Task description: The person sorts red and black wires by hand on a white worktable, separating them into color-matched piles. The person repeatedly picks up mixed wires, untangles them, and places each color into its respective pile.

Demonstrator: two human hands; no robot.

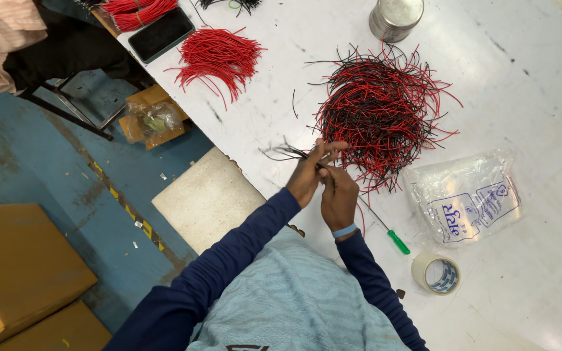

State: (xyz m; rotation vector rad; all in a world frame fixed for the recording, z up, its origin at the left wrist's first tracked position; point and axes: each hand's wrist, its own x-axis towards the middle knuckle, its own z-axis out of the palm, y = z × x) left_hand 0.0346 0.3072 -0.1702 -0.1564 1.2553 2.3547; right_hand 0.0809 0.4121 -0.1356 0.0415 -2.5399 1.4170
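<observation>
Gathering black wires beside the mixed red-and-black wire pile [382,117].
Left hand [308,177] pinches the black wire bundle [284,153]; right hand [338,195] closes on it alongside; keeping the ends flush would help.

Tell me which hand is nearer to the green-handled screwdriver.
Right. The right hand sits just up and left of the screwdriver, close to its shaft. The left hand, pinching thin black wires, lies farther off, beyond the right hand.

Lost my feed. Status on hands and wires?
Left hand and right hand both pinching thin black wires. Mixed red-black wire pile just beyond. Screwdriver beside right wrist.
</observation>
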